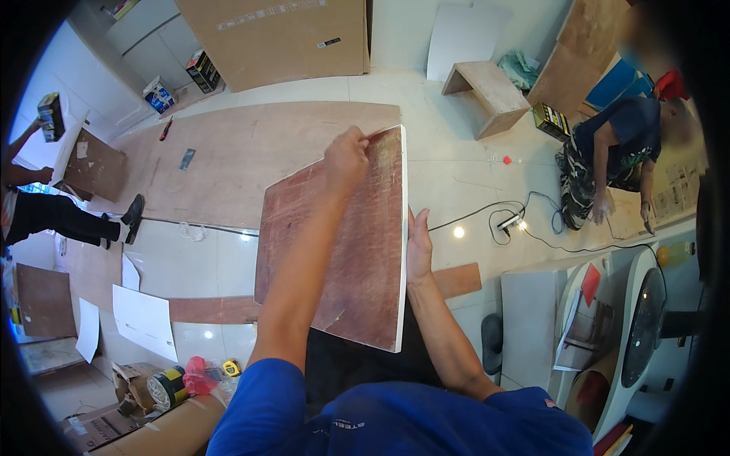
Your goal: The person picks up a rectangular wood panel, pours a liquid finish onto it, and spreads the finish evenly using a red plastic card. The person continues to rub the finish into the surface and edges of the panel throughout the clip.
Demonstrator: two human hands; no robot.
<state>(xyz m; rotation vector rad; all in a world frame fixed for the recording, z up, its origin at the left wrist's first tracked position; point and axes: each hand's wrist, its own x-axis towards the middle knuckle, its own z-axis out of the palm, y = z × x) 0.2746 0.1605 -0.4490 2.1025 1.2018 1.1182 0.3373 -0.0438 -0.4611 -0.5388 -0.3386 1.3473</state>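
A reddish-brown wooden board (346, 266) with a white edging strip is tilted up in front of me. My left hand (347, 161) reaches across its face, with the fingers closed at the far edge; the fingertips are partly hidden. Against the white right-hand edge rests the palm of my right hand (419, 247), its thumb up and the other fingers hidden behind the board. Between them, both hands support the board above the floor.
A large brown panel (228, 152) lies on the tiles, bearing a screwdriver (166, 129). One person (61, 213) stands at the left holding a tin. Another person (616, 152) crouches at the right near a power strip (511, 222) and cables. A fan (646, 327) stands close by.
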